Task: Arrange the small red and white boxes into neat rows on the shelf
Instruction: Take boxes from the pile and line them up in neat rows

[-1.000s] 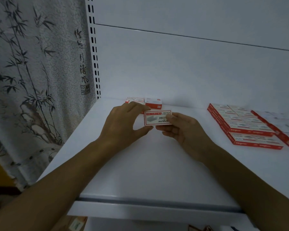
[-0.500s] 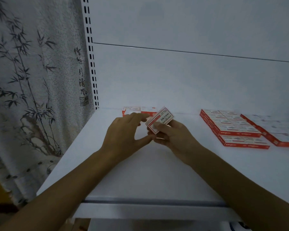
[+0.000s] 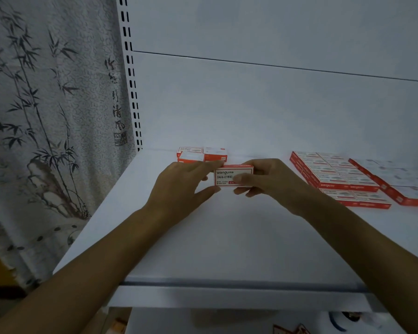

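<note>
A small red and white box [image 3: 228, 175] is held between both hands above the white shelf [image 3: 227, 237], its printed white face turned toward me. My left hand [image 3: 179, 186] pinches its left end with thumb below and fingers above. My right hand [image 3: 268, 178] grips its right end, thumb across the front. Behind them, against the back wall, lie a few loose red and white boxes [image 3: 202, 154]. At the right, several boxes [image 3: 336, 178] lie flat in neat rows.
The white back panel [image 3: 275, 112] closes the shelf at the rear. A slotted upright [image 3: 130, 80] marks its left end, beside a bamboo-print curtain [image 3: 46, 116]. Larger red-edged packs [image 3: 405, 186] lie at the far right. The shelf's front lip [image 3: 227, 297] runs below my forearms.
The box was turned from a tilted pose to level, with its front label now facing me. My left hand has closed in on its left end. The view has shifted slightly.
</note>
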